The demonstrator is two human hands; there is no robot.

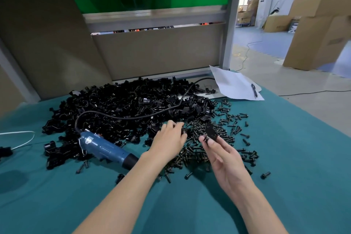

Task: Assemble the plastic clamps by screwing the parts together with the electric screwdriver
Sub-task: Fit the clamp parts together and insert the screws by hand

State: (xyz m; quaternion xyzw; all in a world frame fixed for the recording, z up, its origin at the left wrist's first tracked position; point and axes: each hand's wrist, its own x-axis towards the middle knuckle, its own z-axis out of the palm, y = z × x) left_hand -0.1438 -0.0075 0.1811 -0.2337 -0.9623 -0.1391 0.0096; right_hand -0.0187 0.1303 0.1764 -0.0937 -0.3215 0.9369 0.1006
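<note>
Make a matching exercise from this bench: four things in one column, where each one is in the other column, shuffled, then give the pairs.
1. electric screwdriver
2. pen
3. black clamp part
4. left hand

A. on the white paper
B. pinched by the right hand
C. reaching into the screws
D. lying unheld on the teal cloth

Pairs: 1-D, 2-A, 3-B, 4-C.
</note>
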